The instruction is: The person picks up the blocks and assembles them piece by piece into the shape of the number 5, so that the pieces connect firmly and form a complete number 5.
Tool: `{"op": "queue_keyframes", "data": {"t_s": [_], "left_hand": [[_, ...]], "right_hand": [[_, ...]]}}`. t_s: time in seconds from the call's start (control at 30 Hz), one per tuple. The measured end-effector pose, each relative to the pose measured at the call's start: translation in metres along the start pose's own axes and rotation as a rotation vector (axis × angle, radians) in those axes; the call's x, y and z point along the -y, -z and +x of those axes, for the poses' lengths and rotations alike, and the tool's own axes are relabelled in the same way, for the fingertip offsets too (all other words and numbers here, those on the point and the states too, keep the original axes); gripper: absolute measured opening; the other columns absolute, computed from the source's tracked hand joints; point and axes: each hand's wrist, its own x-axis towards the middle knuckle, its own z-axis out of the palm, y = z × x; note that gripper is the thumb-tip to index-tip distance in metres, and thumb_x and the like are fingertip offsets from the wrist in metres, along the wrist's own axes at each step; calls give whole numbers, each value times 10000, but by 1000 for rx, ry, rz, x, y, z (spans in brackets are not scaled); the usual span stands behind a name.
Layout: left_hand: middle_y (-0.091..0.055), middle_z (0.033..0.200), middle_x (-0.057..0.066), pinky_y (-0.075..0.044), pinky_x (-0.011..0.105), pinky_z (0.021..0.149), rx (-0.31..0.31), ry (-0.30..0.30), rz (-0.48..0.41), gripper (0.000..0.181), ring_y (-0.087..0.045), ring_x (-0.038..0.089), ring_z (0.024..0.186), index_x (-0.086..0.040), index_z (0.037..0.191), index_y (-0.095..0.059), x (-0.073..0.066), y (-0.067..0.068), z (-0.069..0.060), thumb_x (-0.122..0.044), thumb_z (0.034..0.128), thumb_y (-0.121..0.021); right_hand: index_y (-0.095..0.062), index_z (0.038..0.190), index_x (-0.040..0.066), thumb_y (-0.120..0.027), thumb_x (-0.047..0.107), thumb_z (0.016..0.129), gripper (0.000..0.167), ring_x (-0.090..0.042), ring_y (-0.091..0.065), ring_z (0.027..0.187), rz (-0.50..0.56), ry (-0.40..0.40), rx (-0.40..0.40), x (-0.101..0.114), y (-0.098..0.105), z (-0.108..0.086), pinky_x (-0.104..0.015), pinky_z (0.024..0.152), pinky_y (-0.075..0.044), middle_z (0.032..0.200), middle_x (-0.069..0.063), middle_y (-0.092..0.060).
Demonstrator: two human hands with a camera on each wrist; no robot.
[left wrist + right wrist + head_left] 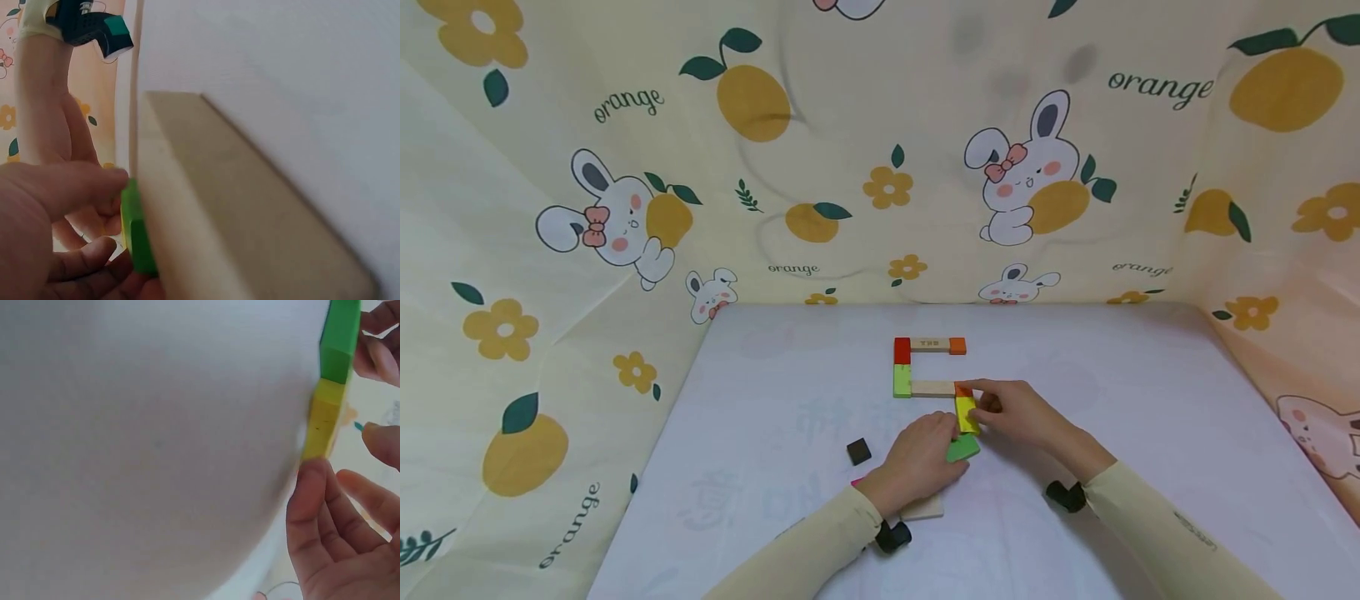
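Note:
A flat green wooden block (963, 448) lies at the lower end of a row of blocks, and my left hand (922, 454) pinches it between thumb and fingers. Touching its far end is a yellow block (966, 412). My right hand (1018, 412) rests its thumb against the yellow block's right side, while its forefinger reaches out to a small orange block (962, 389) just beyond. In the right wrist view the green and yellow blocks meet end to end. A plain wooden block (219, 187) lies close below my left hand.
The row continues through a plain block (933, 389), a lime block (902, 382), a red block (902, 351), a lettered wooden block (929, 344) and an orange cube (957, 346). A black block (859, 452) lies left of my left hand. A pink piece (857, 482) is mostly hidden.

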Motion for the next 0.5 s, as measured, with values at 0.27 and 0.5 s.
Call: {"op": "queue_keyframes", "data": {"t_s": [0.27,0.5], "left_hand": [[-634,1187,-34,-539,268,891,-16,-102,-23,497,-571,99,1041,-130,1305,-646,23,18,-22,-480,984,-790],[-633,1333,-42,-525,287,1032,41,-224,-1,522,-582,114,1214,-125,1364,-661,39,28,-51,-440,977,-816]], "right_hand": [[-745,1364,65,-778,109,997,372,-296,-696,1149,-40,203,-163,4,11,-32,-527,963,-594,1255,-36,-730],[-768,1375,151,-765,189,1007,370,-312,-604,1362,-185,308,-136,11,13,-55,-597,1056,-536,1487,-25,-636]]}}
